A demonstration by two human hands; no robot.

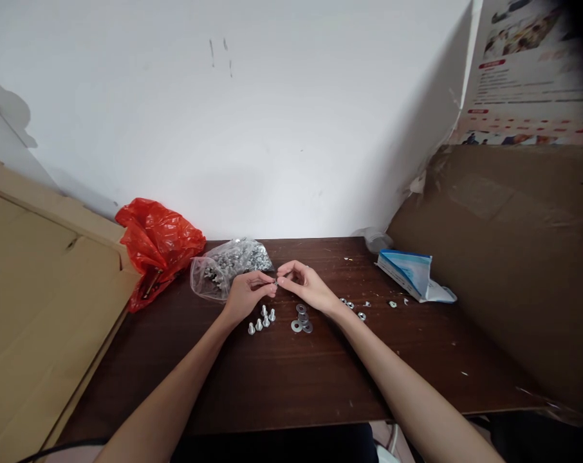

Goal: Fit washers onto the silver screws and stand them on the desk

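Observation:
My left hand (247,294) and my right hand (311,287) meet above the table with their fingertips pinched together. Between them is a small metal fastener (275,281), mostly covered by the fingers; its exact kind does not show. Several silver bolts (266,322) stand on their heads just below my left hand. Below my right hand lies a loose cluster of flat washers (296,326), some overlapping. Several nuts (361,316) rest to the right, partly behind my right wrist.
A clear plastic bag (240,256) full of metal hardware lies behind my left hand, beside a crumpled red bag (159,241). An opened blue-and-white packet (412,273) is at the right. Cardboard (40,308) flanks the brown table (282,392), and a white wall closes the back.

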